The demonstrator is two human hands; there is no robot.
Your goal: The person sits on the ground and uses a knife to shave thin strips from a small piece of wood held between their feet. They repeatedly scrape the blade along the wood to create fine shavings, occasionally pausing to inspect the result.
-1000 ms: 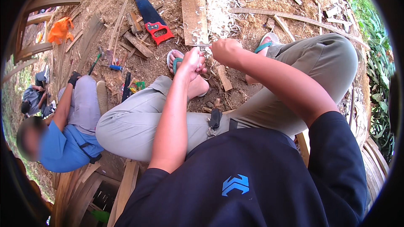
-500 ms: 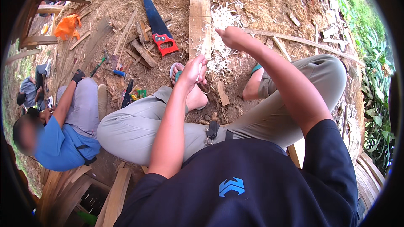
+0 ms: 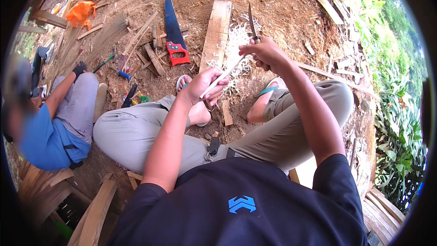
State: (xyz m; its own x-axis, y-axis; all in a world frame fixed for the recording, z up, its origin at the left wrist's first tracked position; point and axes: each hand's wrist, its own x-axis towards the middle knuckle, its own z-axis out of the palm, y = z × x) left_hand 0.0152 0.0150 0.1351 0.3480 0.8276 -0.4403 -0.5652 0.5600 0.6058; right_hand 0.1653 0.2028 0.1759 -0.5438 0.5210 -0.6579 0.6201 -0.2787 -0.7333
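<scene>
My left hand (image 3: 203, 85) is closed round the lower part of a thin, pale, whittled stick (image 3: 233, 67), which slants up toward the right. My right hand (image 3: 267, 54) grips a knife (image 3: 251, 22) by its handle, mostly hidden in the fist; the narrow, dark blade points up and away from me. The stick's far end reaches the fingers of that hand, and I cannot tell whether they pinch it. Beyond both hands lies a wooden plank (image 3: 217, 32) on the ground, with a heap of pale curled shavings (image 3: 237, 48) along its right side.
A saw (image 3: 174, 29) with a red handle lies left of the plank, near wood scraps (image 3: 154, 59). Farther left are a blue-handled tool (image 3: 124, 75) and an orange bag (image 3: 81, 14). A person in blue (image 3: 54, 132) sits at my left. Green plants (image 3: 396, 127) border the right.
My right hand has turned and come closer to the left, so the knife blade now points away. The left hand has shifted slightly, and the stick shows plainly. The whole view has shifted.
</scene>
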